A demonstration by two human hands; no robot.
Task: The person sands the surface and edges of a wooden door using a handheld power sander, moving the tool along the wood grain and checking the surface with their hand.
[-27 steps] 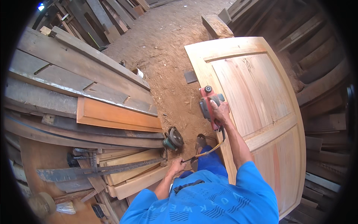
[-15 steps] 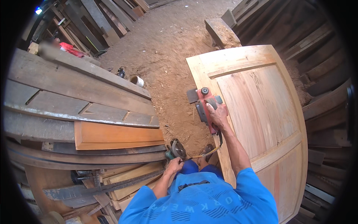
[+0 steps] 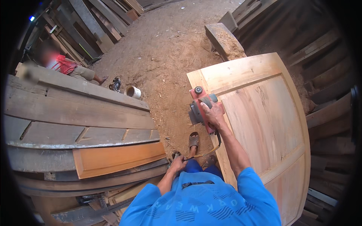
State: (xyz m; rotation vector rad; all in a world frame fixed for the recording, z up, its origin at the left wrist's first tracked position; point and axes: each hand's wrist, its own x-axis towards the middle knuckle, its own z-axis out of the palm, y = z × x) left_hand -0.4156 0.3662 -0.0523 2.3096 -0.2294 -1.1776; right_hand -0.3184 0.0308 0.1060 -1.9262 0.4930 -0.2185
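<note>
My right hand [image 3: 213,115] is wrapped round the handle of a red electric planer [image 3: 209,129] with a black knob at its front. The planer rests on the left edge of a pale wooden door [image 3: 260,113] with recessed panels, near the door's far left corner. From the planer's rear, a yellowish power cord [image 3: 208,153] curves back to my left hand [image 3: 177,164], whose fingers are closed round it. Just beyond that hand, a dark tool [image 3: 175,154] is partly hidden.
A stack of boards [image 3: 75,107] lies at left, with an orange-brown panel [image 3: 118,157] on it. Beyond sit a person in red [image 3: 65,64], a bucket [image 3: 133,92] and a dark power tool [image 3: 115,84]. A shavings-covered beam [image 3: 228,43] stands at the door's far end.
The planer and my right hand have moved forward along the door's edge, closer to its far corner. My left foot has come into view ahead. More of the seated person shows.
</note>
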